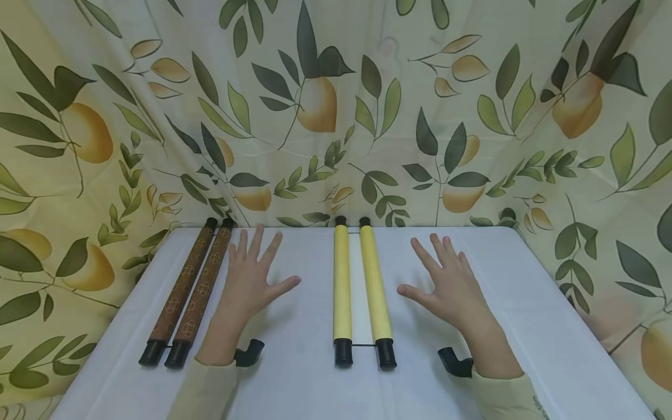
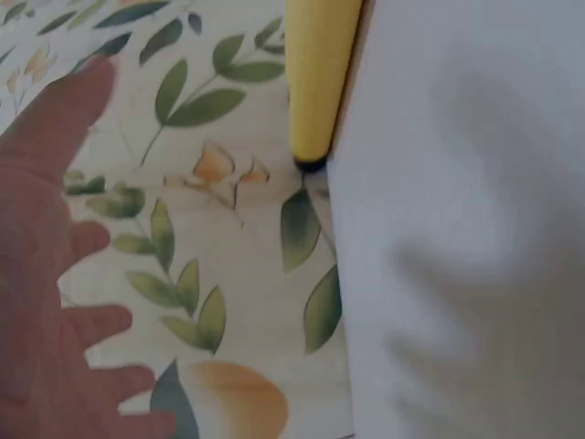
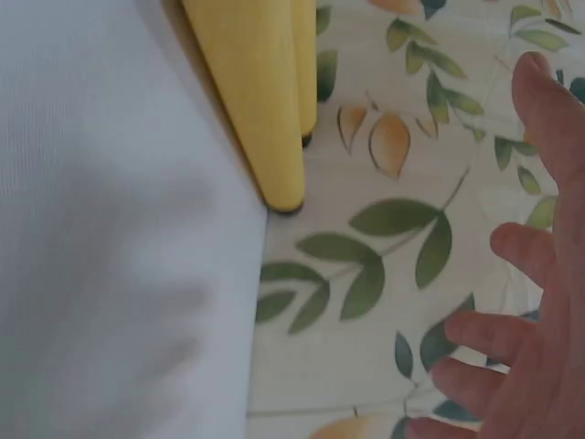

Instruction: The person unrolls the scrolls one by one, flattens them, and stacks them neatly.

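My two hands lie flat on a white table (image 1: pixel 525 326), palms down, fingers straight and spread, holding nothing. My left hand (image 1: pixel 251 280) rests on the left half of the table and my right hand (image 1: pixel 451 286) on the right half, well apart from each other.

Between my hands lie two yellow rolls (image 1: pixel 359 286) with black end caps, side by side, running from near the front edge to the back edge. A thin dark cord joins their front caps. Neither hand touches them; each thumb points toward them with bare table between.

Just left of my left hand lie two brown patterned rolls (image 1: pixel 194 286), also black-capped, slanting from the front left toward the back edge. My little finger is just beside the nearer one; I cannot tell whether it touches.

A small black hook-shaped mount (image 1: pixel 249 353) sits by each wrist, above my pale sleeves (image 1: pixel 202 391).

A cloth printed with green leaves and orange fruit (image 1: pixel 336 105) hangs behind the table and down both sides. In the wrist views, the yellow rolls' far ends reach the back edge against this cloth.
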`<state>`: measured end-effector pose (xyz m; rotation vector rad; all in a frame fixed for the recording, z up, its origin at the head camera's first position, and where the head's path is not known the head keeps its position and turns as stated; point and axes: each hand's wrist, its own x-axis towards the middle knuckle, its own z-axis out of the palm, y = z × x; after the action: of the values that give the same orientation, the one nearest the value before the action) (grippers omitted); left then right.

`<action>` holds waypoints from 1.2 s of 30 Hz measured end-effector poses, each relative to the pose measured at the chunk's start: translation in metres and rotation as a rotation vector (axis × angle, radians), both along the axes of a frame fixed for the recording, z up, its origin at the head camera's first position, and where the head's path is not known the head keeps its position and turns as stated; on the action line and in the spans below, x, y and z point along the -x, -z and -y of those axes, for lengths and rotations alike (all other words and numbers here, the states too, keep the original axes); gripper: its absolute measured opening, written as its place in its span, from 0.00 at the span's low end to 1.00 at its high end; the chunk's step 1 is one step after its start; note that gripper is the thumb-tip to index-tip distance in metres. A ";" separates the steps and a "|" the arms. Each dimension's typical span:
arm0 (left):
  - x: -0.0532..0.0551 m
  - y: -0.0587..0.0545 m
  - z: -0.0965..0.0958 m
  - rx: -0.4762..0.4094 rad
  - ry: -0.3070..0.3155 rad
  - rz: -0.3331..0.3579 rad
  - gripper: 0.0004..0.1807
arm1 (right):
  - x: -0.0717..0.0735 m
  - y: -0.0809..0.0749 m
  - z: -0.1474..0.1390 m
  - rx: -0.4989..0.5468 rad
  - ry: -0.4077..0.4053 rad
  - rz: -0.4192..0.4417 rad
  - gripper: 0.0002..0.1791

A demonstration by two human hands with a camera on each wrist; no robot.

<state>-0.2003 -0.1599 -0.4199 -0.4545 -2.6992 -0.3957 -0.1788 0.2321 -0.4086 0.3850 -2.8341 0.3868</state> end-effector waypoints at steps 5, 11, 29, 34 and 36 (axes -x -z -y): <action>-0.003 0.020 -0.021 0.001 0.191 0.155 0.54 | 0.002 0.014 0.009 0.046 -0.140 0.134 0.51; 0.000 0.039 -0.059 0.108 0.296 0.281 0.56 | 0.011 0.032 0.020 -0.025 -0.279 0.141 0.49; 0.002 0.051 -0.094 0.121 0.433 0.572 0.50 | 0.012 0.049 0.045 -0.013 -0.343 0.418 0.43; -0.009 0.045 -0.096 0.144 0.439 0.580 0.50 | 0.000 0.043 0.048 0.007 -0.358 0.422 0.41; -0.014 0.042 -0.098 0.156 0.441 0.565 0.50 | -0.005 0.040 0.049 0.008 -0.356 0.425 0.40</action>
<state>-0.1861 -0.0618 -0.4623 -1.1454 -3.1728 -0.4921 -0.1734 0.1835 -0.4487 0.9093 -3.1665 0.6129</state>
